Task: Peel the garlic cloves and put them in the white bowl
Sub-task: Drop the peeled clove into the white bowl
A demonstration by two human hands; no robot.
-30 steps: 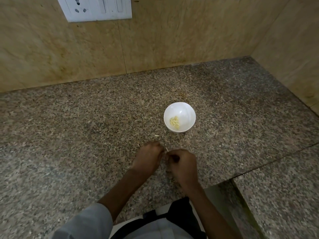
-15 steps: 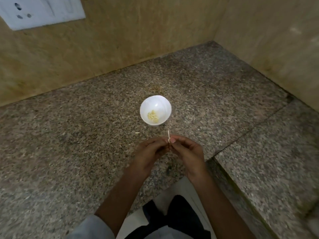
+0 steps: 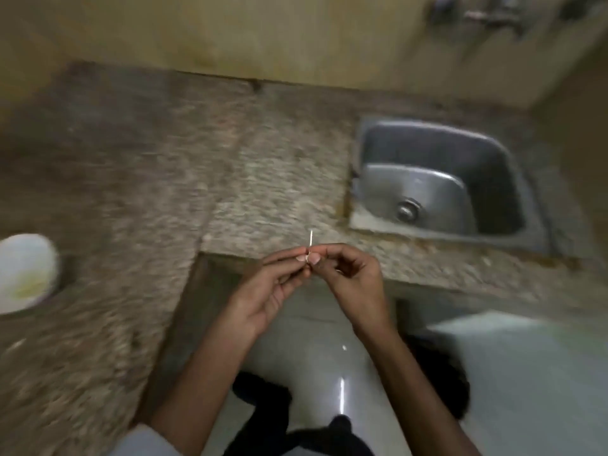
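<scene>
Both hands meet in front of the counter's inner corner, fingertips pinched together. My left hand [image 3: 273,287] and my right hand [image 3: 352,278] hold a small garlic clove [image 3: 308,257] between them, and a thin pale strip of skin [image 3: 311,237] sticks up from it. The white bowl [image 3: 23,274] with peeled garlic pieces [image 3: 29,287] inside sits on the granite counter [image 3: 164,192] at the far left edge, well away from my hands. The whole view is blurred by motion.
A steel sink [image 3: 437,182] is set into the counter at the right, with taps [image 3: 477,11] on the wall above it. Below my hands lies a shiny tiled floor [image 3: 329,357]. Tan walls close off the back.
The view has swung right: the bowl slid from the middle to the far left and the sink came into sight. My hands lifted off the counter, still pinching the clove.
</scene>
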